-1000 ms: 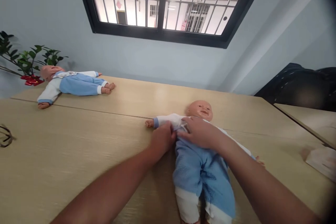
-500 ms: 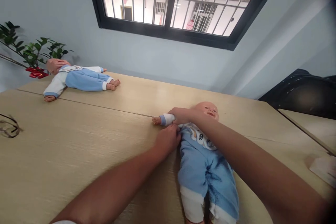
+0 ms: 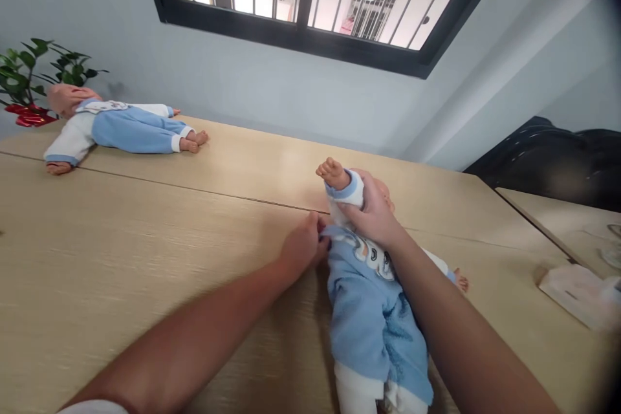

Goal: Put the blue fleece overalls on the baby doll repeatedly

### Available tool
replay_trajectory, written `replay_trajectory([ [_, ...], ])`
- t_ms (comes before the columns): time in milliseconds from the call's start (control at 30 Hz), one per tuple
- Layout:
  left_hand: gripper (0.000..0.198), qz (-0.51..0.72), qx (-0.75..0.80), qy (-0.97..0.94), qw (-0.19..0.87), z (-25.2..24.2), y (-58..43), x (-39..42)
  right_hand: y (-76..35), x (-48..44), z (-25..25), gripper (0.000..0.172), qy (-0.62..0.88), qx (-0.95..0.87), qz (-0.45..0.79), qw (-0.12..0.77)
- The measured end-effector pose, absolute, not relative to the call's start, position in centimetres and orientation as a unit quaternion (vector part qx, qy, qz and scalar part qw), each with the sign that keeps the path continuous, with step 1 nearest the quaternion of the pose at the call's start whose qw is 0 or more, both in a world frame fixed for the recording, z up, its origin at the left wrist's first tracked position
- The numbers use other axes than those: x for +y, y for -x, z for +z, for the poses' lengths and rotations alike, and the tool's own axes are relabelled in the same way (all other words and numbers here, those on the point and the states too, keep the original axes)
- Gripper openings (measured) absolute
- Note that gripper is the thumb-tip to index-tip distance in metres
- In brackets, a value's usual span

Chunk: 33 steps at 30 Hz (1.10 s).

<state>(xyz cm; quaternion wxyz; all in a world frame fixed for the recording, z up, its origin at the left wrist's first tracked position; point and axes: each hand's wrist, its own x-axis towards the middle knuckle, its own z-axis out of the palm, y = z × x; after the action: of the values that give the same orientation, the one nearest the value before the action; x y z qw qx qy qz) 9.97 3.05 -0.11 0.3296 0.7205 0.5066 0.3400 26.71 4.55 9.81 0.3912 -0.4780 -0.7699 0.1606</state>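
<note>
Baby doll of pinkish plastic in a blue-and-white fleece outfit, lying on its back right of the frame's centre, its legs running to the bottom edge. The person's right hand has its grip wrapped around the white, blue-cuffed sleeve of one doll arm, which points upward; this hand partly hides the doll's head. The left hand, near the centre, has its grip drawn together, pinching the outfit's blue edge beside that sleeve. The doll's other arm extends past the person's right forearm.

Both dolls rest on a pale wood-grain table. The second, similarly dressed doll lies at upper left, next to a green leafy plant with a shiny red ribbon. A whitish, flat, blurred object sits at lower right; a dark-framed, barred window occupies the top.
</note>
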Motion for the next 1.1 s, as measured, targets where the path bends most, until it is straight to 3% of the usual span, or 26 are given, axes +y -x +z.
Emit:
replay_trajectory([
  [200, 0.011, 0.531, 0.399, -0.712, 0.227, 0.0, -9.3, 2.1, -28.9, 3.2, 10.4, 0.075, 0.427, -0.764, 0.07, 0.479],
  [467, 0.015, 0.537, 0.254, -0.804, 0.007, 0.7, -8.7, 1.1, -28.9, 1.9, 11.7, 0.068, 0.406, -0.811, 0.034, 0.421],
  [600, 0.018, 0.569, 0.225, -0.79, 0.034, 1.2, -8.9, 1.0, -28.9, 1.6, 12.5, 0.069, 0.402, -0.818, 0.015, 0.41],
  [767, 0.011, 0.641, 0.313, -0.689, 0.129, 1.0, -9.4, 1.7, -29.4, 1.4, 13.0, 0.069, 0.375, -0.821, 0.0, 0.431],
  [933, 0.026, 0.607, 0.201, -0.766, 0.075, 1.3, -8.9, 1.9, -28.7, 0.6, 13.6, 0.068, 0.418, -0.821, 0.022, 0.39],
  [1100, 0.02, 0.594, 0.166, -0.786, 0.043, 2.0, -8.5, 1.1, -28.5, 0.2, 14.3, 0.072, 0.425, -0.832, 0.044, 0.353],
])
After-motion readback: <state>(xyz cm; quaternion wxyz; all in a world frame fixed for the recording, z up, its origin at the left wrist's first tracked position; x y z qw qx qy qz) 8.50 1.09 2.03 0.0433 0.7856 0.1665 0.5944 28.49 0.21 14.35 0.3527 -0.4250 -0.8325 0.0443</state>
